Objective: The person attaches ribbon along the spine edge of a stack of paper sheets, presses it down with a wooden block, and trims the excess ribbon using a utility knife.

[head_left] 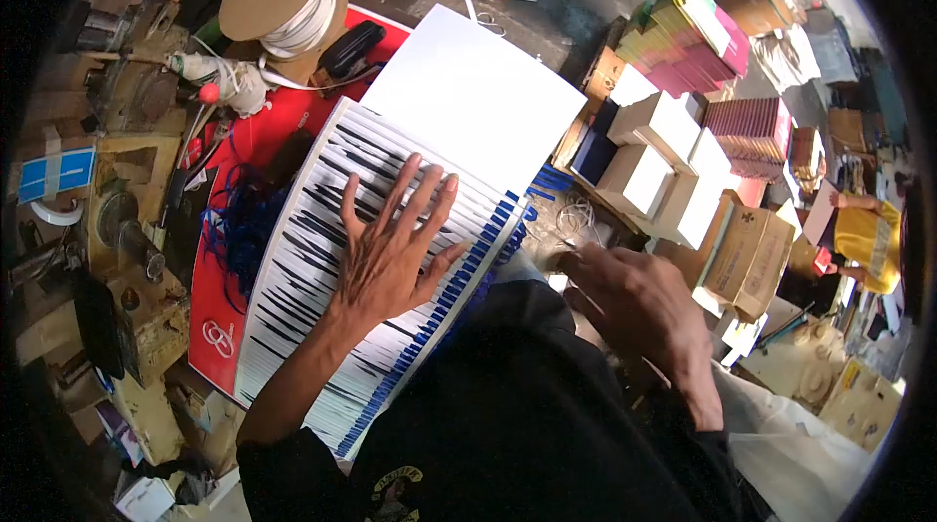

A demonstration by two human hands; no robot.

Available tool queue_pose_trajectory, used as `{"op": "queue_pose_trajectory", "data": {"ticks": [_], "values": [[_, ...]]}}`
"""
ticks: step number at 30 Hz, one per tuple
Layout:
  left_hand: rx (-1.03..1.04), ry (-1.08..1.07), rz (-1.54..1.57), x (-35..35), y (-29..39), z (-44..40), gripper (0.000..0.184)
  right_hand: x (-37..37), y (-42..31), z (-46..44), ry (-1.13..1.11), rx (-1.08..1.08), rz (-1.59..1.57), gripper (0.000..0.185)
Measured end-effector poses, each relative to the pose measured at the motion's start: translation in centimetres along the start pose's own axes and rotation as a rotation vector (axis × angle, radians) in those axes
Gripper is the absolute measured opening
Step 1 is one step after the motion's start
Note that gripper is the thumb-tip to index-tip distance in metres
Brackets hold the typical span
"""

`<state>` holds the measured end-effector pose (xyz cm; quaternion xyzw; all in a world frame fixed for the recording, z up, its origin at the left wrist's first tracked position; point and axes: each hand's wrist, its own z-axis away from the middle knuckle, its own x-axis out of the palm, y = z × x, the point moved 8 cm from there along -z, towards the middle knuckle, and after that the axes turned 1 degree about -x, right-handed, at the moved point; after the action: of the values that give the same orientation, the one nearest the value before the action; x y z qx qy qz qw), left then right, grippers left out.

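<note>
A fanned stack of white paper booklets (293, 273) lies before me, dark gaps showing between their edges. Short blue ribbon-like ends (451, 298) stick out along its near right side. My left hand (390, 244) rests flat on the stack with fingers spread, holding nothing. Right of the stack, my right hand (639, 298) is raised and blurred, its fingers curled. Something small and thin seems to show at its fingertips, too smeared to name. A blank white sheet or board (478, 83) lies at the stack's far end.
A spool of white cord (303, 20) stands on the red surface (217, 312), near tangled blue strands (239, 229). Machinery (132, 229) lines the left. White boxes (649, 171), a carton (747, 259) and stacked books (747, 137) stand right. A person in yellow (869, 244) is farther off.
</note>
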<state>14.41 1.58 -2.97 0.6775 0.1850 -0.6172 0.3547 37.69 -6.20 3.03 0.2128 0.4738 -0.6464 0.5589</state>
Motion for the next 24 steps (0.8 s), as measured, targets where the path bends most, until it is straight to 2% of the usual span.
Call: {"op": "queue_pose_trajectory", "data": {"ticks": [2,4,5,13,19,24], "values": [[0.010,0.026,-0.009,0.3,0.1,0.5,0.072,-1.5,-1.3,0.2,0.085,-0.075,0.031,0.044],[0.034,0.034,-0.031,-0.2,0.3,0.4,0.072,-2.3,-2.4,-0.3,0.192,-0.101,-0.174,0.059],[0.030,0.019,-0.014,-0.3,0.3,0.2,0.072,-0.8,-2.3,-0.8,0.150,-0.137,-0.129,0.070],[0.009,-0.012,0.034,-0.3,0.4,-0.1,0.073,0.8,-2.8,-3.0,0.033,-0.112,-0.188,0.070],[-0.002,-0.035,0.026,-0.1,0.2,0.0,0.076,0.9,-2.9,-3.5,0.094,-0.156,-0.125,0.063],[0.010,-0.025,0.050,0.1,0.2,0.0,0.075,0.4,-2.6,-2.6,-0.009,-0.043,-0.040,0.052]]}}
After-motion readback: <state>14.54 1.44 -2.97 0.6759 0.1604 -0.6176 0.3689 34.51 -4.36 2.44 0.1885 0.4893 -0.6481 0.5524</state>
